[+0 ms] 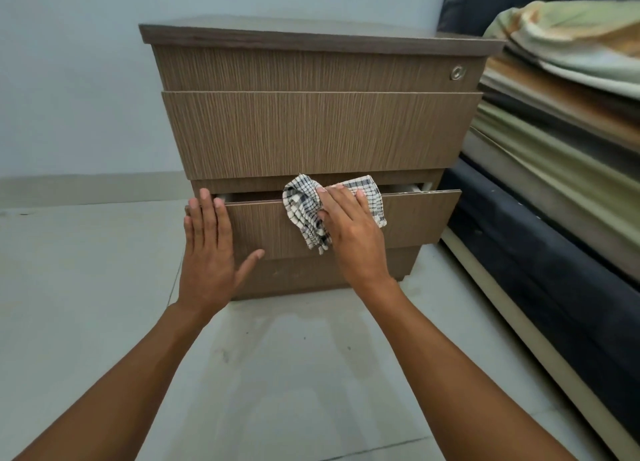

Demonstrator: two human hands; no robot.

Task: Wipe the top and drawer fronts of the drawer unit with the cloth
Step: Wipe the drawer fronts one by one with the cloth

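A brown wood-grain drawer unit (318,131) with three drawers stands on the floor against the wall. Its lowest drawer (415,218) is pulled out a little, with a dark gap along its top edge. A white and dark checked cloth (301,208) lies bunched against the front of that drawer near its top edge. My right hand (349,232) presses flat on the cloth with straight fingers. Flat against the left end of the same drawer front is my left hand (207,239), fingers straight, fingertips at the drawer's top edge.
A stack of mattresses and folded bedding (561,121) lies close to the right of the unit. A round lock (458,72) sits at the top drawer's right end. Pale tiled floor (86,287) spreads to the left and front. A light wall stands behind.
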